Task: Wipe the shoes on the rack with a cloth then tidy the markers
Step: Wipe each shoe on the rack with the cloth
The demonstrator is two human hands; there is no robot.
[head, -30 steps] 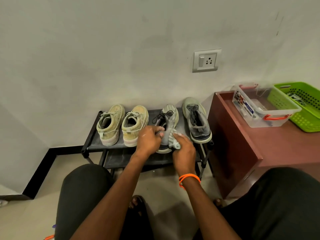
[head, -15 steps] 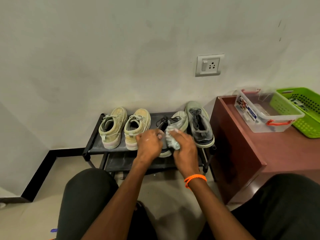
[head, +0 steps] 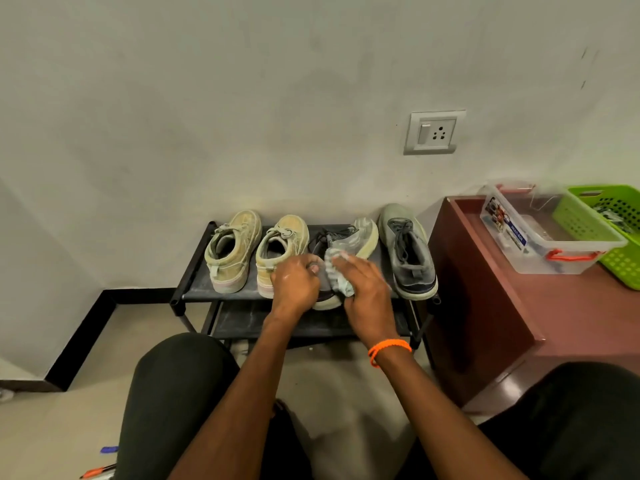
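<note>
Several shoes stand on a low black shoe rack (head: 197, 268): two tan sneakers (head: 232, 251) on the left, a grey sneaker (head: 410, 252) on the right. Between them a second grey shoe (head: 360, 237) is tipped on its side, sole edge to the right. My left hand (head: 296, 282) grips its heel end. My right hand (head: 363, 289) holds a crumpled pale cloth (head: 337, 277) against the shoe's side. Two markers, one orange (head: 98, 472) and one blue (head: 109, 449), lie on the floor at the lower left.
A dark red cabinet (head: 485, 306) stands right of the rack, carrying a clear plastic box (head: 540, 258) with orange handles and a green basket (head: 620, 261). A wall socket (head: 434, 132) is above. My knees fill the lower view on both sides.
The held shoe has been tipped further onto its side, and the cloth in my right hand has moved along it. The camera has tilted slightly, shifting the scene downward.
</note>
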